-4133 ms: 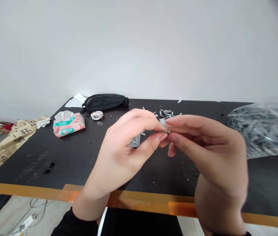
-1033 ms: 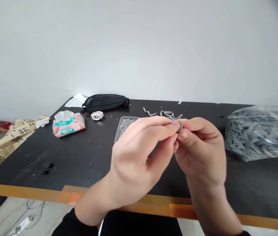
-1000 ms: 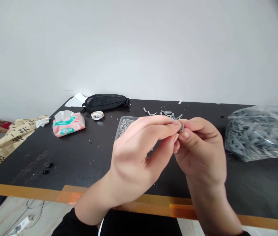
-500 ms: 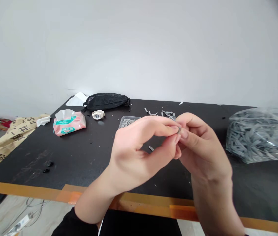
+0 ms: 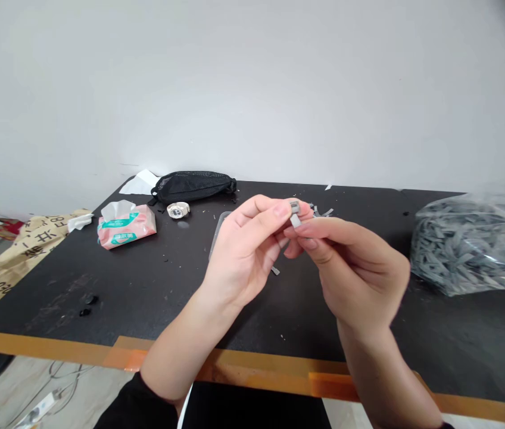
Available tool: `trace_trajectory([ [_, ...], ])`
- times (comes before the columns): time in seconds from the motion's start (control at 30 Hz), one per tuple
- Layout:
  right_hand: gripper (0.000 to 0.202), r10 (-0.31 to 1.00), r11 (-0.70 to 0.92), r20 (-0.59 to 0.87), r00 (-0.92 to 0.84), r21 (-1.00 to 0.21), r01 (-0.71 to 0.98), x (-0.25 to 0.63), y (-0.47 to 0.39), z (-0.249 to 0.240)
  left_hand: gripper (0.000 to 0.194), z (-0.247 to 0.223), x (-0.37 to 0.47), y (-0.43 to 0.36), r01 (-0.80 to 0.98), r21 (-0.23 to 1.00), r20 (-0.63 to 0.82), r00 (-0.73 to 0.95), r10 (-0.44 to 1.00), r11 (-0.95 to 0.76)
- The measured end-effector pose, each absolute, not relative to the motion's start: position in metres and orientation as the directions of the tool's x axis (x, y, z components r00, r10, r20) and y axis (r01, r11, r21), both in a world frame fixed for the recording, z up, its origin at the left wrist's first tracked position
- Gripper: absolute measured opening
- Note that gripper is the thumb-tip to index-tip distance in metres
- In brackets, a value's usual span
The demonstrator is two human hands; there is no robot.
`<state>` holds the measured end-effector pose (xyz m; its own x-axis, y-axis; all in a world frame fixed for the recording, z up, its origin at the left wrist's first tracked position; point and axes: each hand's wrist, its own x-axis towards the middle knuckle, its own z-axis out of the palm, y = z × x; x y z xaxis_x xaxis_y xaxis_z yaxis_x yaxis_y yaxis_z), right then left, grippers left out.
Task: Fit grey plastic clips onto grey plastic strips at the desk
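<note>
In the head view, my left hand (image 5: 250,247) and my right hand (image 5: 355,262) meet above the middle of the table. A small grey strip (image 5: 295,221) shows between their fingertips, with a darker, ring-like end at the top. My left thumb and fingers pinch that upper end. Lower down, my right thumb and forefinger close on the same piece, hiding the rest. Behind my left hand, a clear plastic box (image 5: 217,231) shows only its left edge. Loose grey strips (image 5: 323,212) lie behind my right hand, and one small grey piece (image 5: 275,271) lies below the hands.
A clear bag full of grey strips (image 5: 480,250) stands at the right. Leftward are a pink tissue pack (image 5: 127,226), a white watch (image 5: 178,210), a black mesh pouch (image 5: 194,186) and small black bits (image 5: 88,304). Brown tape (image 5: 256,367) lines the table's front edge.
Both hands have moved left and slightly up. My left hand has turned, so its thumb faces me, and more of the grey strip shows between the fingertips.
</note>
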<state>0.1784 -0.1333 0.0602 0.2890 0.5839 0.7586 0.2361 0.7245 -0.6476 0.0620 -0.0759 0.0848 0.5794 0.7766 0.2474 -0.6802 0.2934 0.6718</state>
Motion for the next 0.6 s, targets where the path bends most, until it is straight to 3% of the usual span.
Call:
trace_trajectory([
  [0.13,0.036,0.546,0.753,0.793,0.269,-0.606,0.255,0.18,-0.133,0.061,0.02,0.085,0.062,-0.077,-0.664,0.696,0.259,0.588,0.766,0.274],
  [0.3,0.03,0.618,0.76,0.746,0.25,-0.648,0.055,0.182,-0.132,0.061,0.017,0.083,0.065,-0.08,-0.678,0.73,0.371,0.502,0.781,0.089],
  [0.43,0.023,0.707,0.705,0.665,0.243,-0.69,-0.162,0.185,-0.132,0.065,0.011,0.075,0.068,-0.085,-0.663,0.708,0.555,0.306,0.773,-0.246],
  [0.53,0.021,0.779,0.627,0.578,0.243,-0.714,-0.311,0.19,-0.134,0.072,0.017,0.07,0.065,-0.087,-0.45,0.682,0.711,0.224,0.666,-0.577],
  [0.6,0.017,0.824,0.566,0.522,0.221,-0.737,-0.37,0.193,-0.136,0.077,0.021,0.068,0.061,-0.087,-0.313,0.586,0.81,0.216,0.545,-0.748],
])
